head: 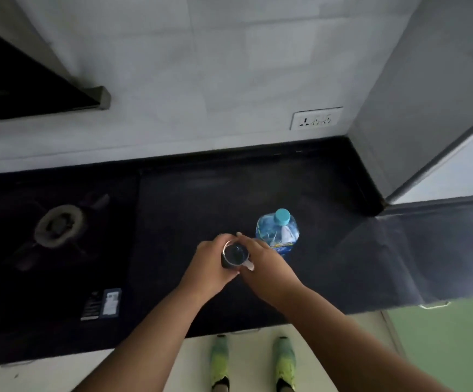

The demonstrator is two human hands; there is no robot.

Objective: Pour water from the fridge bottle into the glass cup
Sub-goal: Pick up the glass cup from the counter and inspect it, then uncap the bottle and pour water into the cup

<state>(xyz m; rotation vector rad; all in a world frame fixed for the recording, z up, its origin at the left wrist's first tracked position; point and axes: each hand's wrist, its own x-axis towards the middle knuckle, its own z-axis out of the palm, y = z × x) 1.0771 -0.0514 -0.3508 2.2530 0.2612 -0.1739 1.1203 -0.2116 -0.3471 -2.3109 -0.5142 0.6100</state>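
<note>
Both hands round glass cup (235,254) mid-worktop (190,199), left hand (209,264) gripping its side, right hand (266,261) curled on rim w/ handle, capped water bottle (279,232) upright just behind, nearer worktop's back-right corner.

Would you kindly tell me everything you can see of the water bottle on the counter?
The water bottle is clear, blue-tinted plastic with a light blue cap screwed on, so still closed. A blue label wraps its lower body. It stands upright on the dark counter, just right of the glass cup. The right hand hides its lower left part; contact cannot be told. The water level is unclear.
</note>
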